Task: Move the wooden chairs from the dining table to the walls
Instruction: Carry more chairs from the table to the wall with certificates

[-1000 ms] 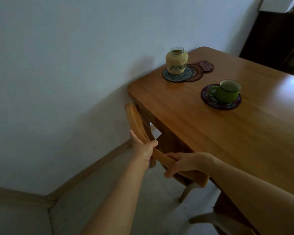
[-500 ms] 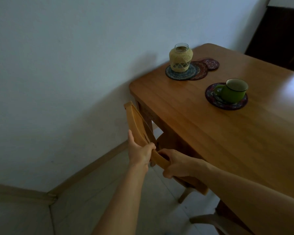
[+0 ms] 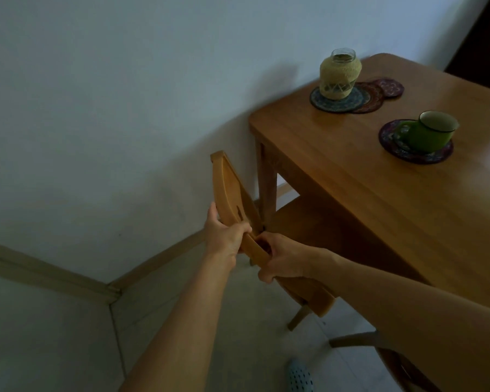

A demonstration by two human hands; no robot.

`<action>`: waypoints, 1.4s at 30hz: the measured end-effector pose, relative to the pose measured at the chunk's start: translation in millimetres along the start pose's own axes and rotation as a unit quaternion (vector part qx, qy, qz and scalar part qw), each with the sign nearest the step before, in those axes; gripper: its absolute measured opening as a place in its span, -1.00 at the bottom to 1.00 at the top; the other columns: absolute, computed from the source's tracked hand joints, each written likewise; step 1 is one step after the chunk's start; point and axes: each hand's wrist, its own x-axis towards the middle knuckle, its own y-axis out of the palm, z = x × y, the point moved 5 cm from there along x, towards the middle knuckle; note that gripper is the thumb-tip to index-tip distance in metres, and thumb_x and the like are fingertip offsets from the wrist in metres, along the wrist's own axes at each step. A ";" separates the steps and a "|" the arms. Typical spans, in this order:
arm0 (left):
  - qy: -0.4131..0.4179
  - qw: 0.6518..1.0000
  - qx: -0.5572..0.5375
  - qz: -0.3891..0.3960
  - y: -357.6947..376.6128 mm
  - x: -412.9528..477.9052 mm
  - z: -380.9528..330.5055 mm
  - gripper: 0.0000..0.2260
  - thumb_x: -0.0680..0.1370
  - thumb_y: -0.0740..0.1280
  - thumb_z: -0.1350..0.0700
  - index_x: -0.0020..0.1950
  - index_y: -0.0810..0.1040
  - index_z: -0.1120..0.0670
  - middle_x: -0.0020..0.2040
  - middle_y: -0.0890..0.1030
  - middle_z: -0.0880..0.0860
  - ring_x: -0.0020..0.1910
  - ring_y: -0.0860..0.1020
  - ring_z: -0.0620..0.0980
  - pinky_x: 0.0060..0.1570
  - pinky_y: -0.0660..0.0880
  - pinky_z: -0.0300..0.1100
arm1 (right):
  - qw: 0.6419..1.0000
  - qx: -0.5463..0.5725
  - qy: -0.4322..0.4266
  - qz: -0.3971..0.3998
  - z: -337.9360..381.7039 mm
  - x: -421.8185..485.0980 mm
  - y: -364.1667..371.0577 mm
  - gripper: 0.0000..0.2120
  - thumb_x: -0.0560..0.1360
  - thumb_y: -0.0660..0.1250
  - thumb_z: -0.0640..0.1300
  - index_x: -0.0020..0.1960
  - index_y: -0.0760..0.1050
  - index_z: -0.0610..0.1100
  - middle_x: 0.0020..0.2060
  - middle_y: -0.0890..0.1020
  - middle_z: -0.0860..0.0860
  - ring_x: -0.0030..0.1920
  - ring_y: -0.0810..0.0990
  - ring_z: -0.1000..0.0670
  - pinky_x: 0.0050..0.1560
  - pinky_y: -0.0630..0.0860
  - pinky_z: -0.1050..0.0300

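Note:
A wooden chair [image 3: 229, 185] stands at the near left corner of the wooden dining table [image 3: 379, 190], its curved backrest toward me and part of its seat under the tabletop. My left hand [image 3: 226, 236] is closed around the top rail of the backrest. My right hand [image 3: 280, 257] grips the same rail just to the right, fingers through the cut-out handle. A second wooden chair [image 3: 385, 352] shows only partly at the bottom right, behind my right forearm.
On the table are a twine-wrapped jar [image 3: 339, 73] on overlapping coasters and a green mug [image 3: 429, 131] on a dark coaster. A white wall [image 3: 111, 108] with a skirting board runs left of the table to a corner. A blue slipper [image 3: 300, 376] is on the tiled floor.
Both hands have closed on the backrest and drawn the chair out from under the table toward me; more of its seat and the table leg show. The view has shifted left.

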 end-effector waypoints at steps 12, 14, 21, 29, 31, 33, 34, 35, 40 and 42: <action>0.007 0.999 -0.001 -0.043 -143.9 -19.3 39.4 -0.20 0.34 0.44 0.35 0.50 0.28 -0.13 -0.04 0.62 0.09 -0.22 0.62 0.01 -0.48 0.51 -0.21 | 0.999 -0.031 0.006 0.030 77.2 23.9 128.2 -0.32 0.26 0.52 -0.11 0.28 0.27 0.07 0.11 0.45 0.01 0.08 0.51 -0.02 0.10 0.53 -0.01; -0.004 0.998 -0.006 -0.058 -170.2 -23.7 48.5 -0.20 0.35 0.43 0.35 0.51 0.26 -0.08 -0.07 0.62 0.08 -0.25 0.61 0.00 -0.48 0.52 -0.21 | 0.998 -0.052 0.005 0.038 90.4 27.4 152.0 -0.33 0.26 0.51 -0.08 0.26 0.27 0.05 0.11 0.44 -0.01 0.06 0.51 -0.02 0.05 0.55 0.02; -0.019 0.997 -0.004 -0.075 -238.9 -37.9 73.7 -0.42 0.38 0.39 0.34 0.38 0.42 0.06 0.00 0.62 0.16 -0.15 0.60 0.06 -0.25 0.55 -0.11 | 0.998 -0.050 -0.022 0.035 127.4 30.5 216.6 -0.36 0.27 0.53 -0.08 0.25 0.30 -0.01 0.09 0.46 -0.03 0.07 0.51 -0.03 0.08 0.56 0.00; -0.119 0.993 -0.019 -0.008 -247.6 -41.6 98.2 -0.64 0.39 0.41 0.23 0.17 0.49 0.13 -0.03 0.64 0.18 -0.10 0.62 0.12 -0.15 0.58 0.01 | 0.996 0.064 0.024 0.058 119.3 25.7 233.5 0.04 0.11 0.58 0.15 0.48 0.15 0.14 0.28 0.42 0.04 0.25 0.45 -0.07 0.31 0.41 -0.12; -0.151 0.987 -0.057 0.018 -243.7 -43.3 101.9 -0.61 0.39 0.39 0.25 0.20 0.44 0.16 0.04 0.63 0.25 -0.06 0.63 0.18 -0.21 0.58 0.02 | 0.990 0.088 0.060 0.098 106.2 18.6 237.2 0.12 0.08 0.55 0.26 0.52 0.08 0.16 0.24 0.44 0.06 0.24 0.46 -0.05 0.30 0.40 -0.09; -0.147 0.986 -0.075 0.020 -242.2 -42.0 103.3 -0.58 0.36 0.37 0.26 0.21 0.42 0.18 0.05 0.61 0.26 -0.07 0.63 0.19 -0.26 0.57 -0.02 | 0.981 0.092 0.091 0.143 96.0 12.5 240.2 0.09 0.10 0.51 0.32 0.52 0.12 0.13 0.17 0.47 0.06 0.22 0.47 -0.05 0.32 0.39 -0.12; -0.141 0.987 -0.078 0.017 -241.9 -41.3 103.4 -0.57 0.35 0.37 0.27 0.21 0.42 0.19 0.02 0.61 0.25 -0.09 0.62 0.18 -0.27 0.56 -0.03 | 0.978 0.092 0.104 0.154 92.9 11.2 239.8 0.08 0.11 0.51 0.33 0.52 0.12 0.14 0.15 0.47 0.06 0.23 0.46 -0.07 0.33 0.38 -0.13; -0.135 0.988 -0.079 0.014 -241.8 -40.9 103.3 -0.57 0.34 0.37 0.27 0.21 0.43 0.20 0.00 0.60 0.24 -0.10 0.62 0.18 -0.27 0.56 -0.03 | 0.976 0.094 0.116 0.159 90.8 10.9 238.7 0.07 0.12 0.50 0.33 0.51 0.12 0.16 0.16 0.46 0.04 0.24 0.45 -0.08 0.31 0.39 -0.13; -0.129 0.986 -0.102 0.004 -244.9 -41.7 102.9 -0.55 0.34 0.37 0.31 0.22 0.42 0.22 0.06 0.58 0.27 -0.04 0.58 0.19 -0.19 0.53 0.01 | 0.965 0.141 0.139 0.171 88.4 11.9 240.2 -0.01 0.16 0.54 0.28 0.48 0.20 0.10 0.14 0.50 -0.03 0.14 0.50 -0.07 0.11 0.47 -0.05; -0.129 0.985 -0.112 0.002 -250.2 -42.9 104.9 -0.53 0.34 0.37 0.32 0.24 0.43 0.22 0.10 0.58 0.27 -0.01 0.57 0.21 -0.15 0.53 0.04 | 0.971 0.133 0.121 0.159 89.1 13.8 246.2 -0.01 0.12 0.52 0.31 0.46 0.23 0.09 0.13 0.52 -0.02 0.12 0.53 -0.06 0.09 0.50 -0.04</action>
